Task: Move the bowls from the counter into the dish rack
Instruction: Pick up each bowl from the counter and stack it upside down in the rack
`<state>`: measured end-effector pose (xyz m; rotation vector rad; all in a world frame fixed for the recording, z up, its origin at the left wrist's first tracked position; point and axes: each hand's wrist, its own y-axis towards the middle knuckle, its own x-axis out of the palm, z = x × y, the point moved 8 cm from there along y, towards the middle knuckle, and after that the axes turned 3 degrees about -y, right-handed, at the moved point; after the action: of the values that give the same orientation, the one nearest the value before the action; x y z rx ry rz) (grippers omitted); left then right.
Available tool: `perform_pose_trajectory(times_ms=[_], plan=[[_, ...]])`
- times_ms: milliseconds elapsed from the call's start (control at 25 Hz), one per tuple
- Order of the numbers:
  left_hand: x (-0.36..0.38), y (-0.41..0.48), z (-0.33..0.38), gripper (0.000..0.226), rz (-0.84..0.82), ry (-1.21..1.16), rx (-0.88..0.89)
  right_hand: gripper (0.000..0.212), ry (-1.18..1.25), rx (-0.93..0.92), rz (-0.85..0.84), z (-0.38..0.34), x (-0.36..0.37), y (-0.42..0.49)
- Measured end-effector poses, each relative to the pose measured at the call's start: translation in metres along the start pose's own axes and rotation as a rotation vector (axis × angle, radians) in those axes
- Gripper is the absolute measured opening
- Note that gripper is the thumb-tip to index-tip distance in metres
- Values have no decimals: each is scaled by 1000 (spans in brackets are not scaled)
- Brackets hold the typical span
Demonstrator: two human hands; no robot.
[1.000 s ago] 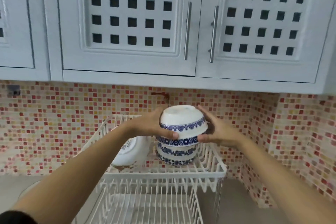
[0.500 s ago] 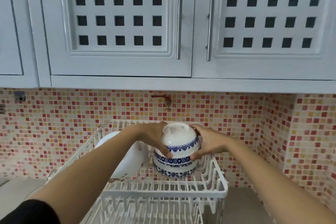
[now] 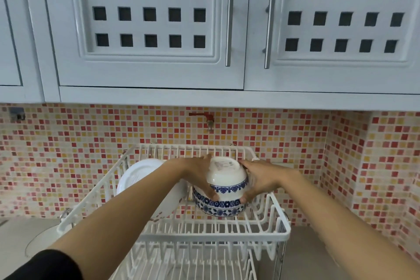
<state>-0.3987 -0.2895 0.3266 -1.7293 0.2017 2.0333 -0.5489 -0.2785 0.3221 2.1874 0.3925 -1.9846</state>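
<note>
White wire dish rack [image 3: 281, 232], two tiers, stands on grey counter [image 3: 302, 254] at lower centre of frame, against mosaic-tiled wall. Upper tier carries stack of upturned blue-patterned bowls [image 3: 219, 206] right of centre, resting on tines; white plate [image 3: 134, 177] stands on edge in slots at left, partly behind forearm. Lower tier visible at bottom centre, contents unclear. Round pale shape, unclear, lies on counter at lower left [image 3: 38, 242]

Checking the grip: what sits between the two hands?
In the head view, the upside-down top bowl sits between the left hand and right hand, on a bowl stack.
</note>
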Motion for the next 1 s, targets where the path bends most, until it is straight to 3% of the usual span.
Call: perform_pose_trajectory(times_ms=[120, 280, 440, 720, 1000], plan=[[-13, -10, 5, 125, 59, 47, 73, 113, -54, 18, 19, -8, -10, -12], [-50, -58, 3, 88, 305, 61, 183, 96, -133, 5, 124, -44, -33, -29], [-60, -117, -52, 70, 405, 39, 176, 86, -101, -28, 298, -123, -45, -39], [-40, -251, -222, 63, 479, 12, -42, 72, -135, -210, 440, -347, -18, -13], [11, -327, -377, 60, 424, -50, -287, 69, -19, -265, 264, -492, 75, 40]])
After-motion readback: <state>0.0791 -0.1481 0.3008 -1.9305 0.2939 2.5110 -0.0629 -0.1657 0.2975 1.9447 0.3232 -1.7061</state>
